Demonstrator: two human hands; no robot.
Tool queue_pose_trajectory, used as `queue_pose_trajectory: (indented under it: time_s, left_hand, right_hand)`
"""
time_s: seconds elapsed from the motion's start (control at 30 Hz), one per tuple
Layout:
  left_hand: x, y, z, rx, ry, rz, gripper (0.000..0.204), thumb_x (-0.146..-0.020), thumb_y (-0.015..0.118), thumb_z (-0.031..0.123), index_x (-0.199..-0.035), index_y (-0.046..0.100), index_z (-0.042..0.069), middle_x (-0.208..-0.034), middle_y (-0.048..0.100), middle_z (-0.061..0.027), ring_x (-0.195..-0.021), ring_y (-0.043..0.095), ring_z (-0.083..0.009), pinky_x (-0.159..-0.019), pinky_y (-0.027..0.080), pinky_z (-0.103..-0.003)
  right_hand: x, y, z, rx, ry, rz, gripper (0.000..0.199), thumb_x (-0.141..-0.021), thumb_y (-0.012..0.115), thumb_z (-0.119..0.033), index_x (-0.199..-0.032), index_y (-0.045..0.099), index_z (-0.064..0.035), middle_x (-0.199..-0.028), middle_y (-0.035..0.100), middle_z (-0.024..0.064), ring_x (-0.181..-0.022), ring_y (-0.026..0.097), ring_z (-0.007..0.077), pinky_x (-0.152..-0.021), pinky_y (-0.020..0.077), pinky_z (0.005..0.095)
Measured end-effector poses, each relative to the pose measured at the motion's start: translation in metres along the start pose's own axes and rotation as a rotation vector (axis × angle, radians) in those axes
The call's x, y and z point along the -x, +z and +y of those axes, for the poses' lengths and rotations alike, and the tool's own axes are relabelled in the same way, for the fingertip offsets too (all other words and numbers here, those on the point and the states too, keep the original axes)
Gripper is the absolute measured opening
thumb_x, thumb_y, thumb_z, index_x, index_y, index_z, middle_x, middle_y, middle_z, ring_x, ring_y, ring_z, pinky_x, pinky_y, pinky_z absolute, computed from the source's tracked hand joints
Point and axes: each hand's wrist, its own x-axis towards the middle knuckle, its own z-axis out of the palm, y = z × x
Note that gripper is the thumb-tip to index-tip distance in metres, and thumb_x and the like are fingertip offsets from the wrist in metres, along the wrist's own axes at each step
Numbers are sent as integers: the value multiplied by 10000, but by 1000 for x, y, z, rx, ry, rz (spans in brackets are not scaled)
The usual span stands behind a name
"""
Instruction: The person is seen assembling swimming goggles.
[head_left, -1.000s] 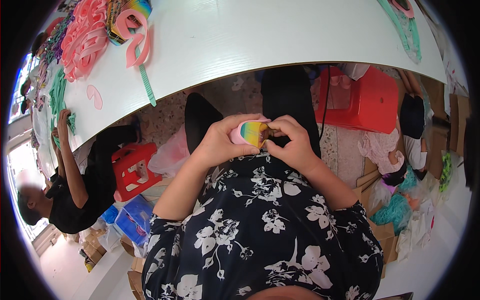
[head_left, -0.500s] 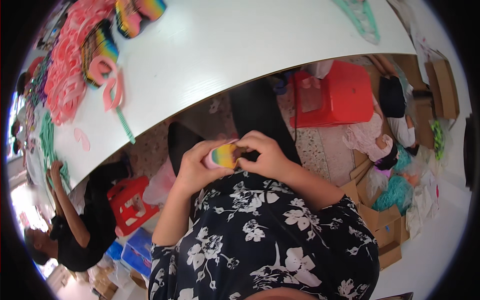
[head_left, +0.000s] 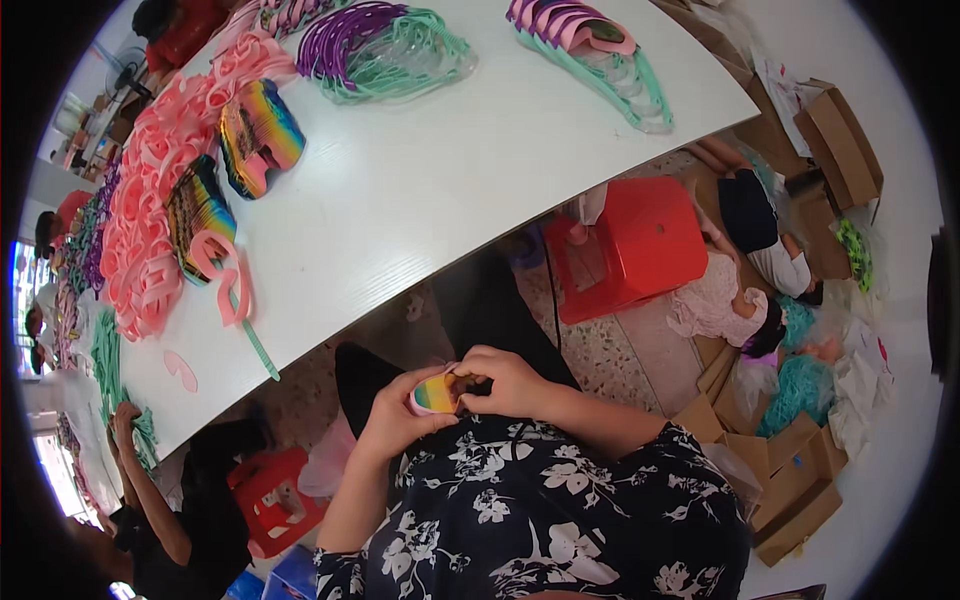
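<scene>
In front of my lap, both hands hold a small curved piece with a rainbow face and a pink rim [head_left: 434,395]. My left hand [head_left: 395,412] wraps round its left side, with the thumb along the lower edge. Bent fingers of my right hand [head_left: 506,382] pinch at its right end, where a small dark part shows between thumb and forefinger; its details are too small to make out. On the table, nearest my hands, lie a pink looped piece [head_left: 224,262] and a ribbed mint-green strap [head_left: 260,345].
The white table [head_left: 400,210] holds a pink heap [head_left: 150,200], rainbow stacks [head_left: 262,138], and purple and mint-green straps [head_left: 385,50]. Red stools [head_left: 640,245] stand below. A co-worker's hands [head_left: 125,425] touch green straps at left. Two people lie among cardboard boxes [head_left: 785,480] at right.
My view has shifted, bringing more of the table's far side into sight. Both hands stay on the rainbow piece, with little visible change in their grip.
</scene>
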Motion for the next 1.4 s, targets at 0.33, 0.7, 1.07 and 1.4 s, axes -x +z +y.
queue_pose_trajectory:
  time_s: [0.33,0.7,1.07,1.4]
  left_hand:
    - [7,9,2,-197,107,171,618,-657,902,106,-1214,656,2,-1149,663,-111,-1052,635,-189,-929,494,-318]
    - [-20,-31,105,45,316,261,818,-626,906,397,-1225,587,-59,-1109,658,-131,-1026,651,-219,-926,512,-357]
    - [-119,-54,107,189,313,327,933,-682,890,472,-1309,495,-95,-1201,608,-149,-1114,623,-254,-995,491,-374]
    - [-117,-60,90,239,330,363,965,-680,881,508,-1320,477,-90,-1206,612,-145,-1120,620,-253,-999,487,-378]
  right_hand:
    - [-8,-17,0,71,-70,-86,348,-739,773,-201,-1032,702,-28,-953,648,118,-847,673,268,-766,546,351]
    - [-28,-138,90,219,-30,947,203,-853,638,-41,-1051,676,-19,-968,674,152,-863,672,284,-765,537,358]
    - [-82,-156,184,877,313,941,441,-839,536,-84,-1272,540,-5,-1256,602,167,-1194,547,361,-954,455,455]
    - [-77,-193,150,739,340,902,395,-860,530,-81,-1247,571,-11,-1250,605,177,-1173,556,396,-962,457,443]
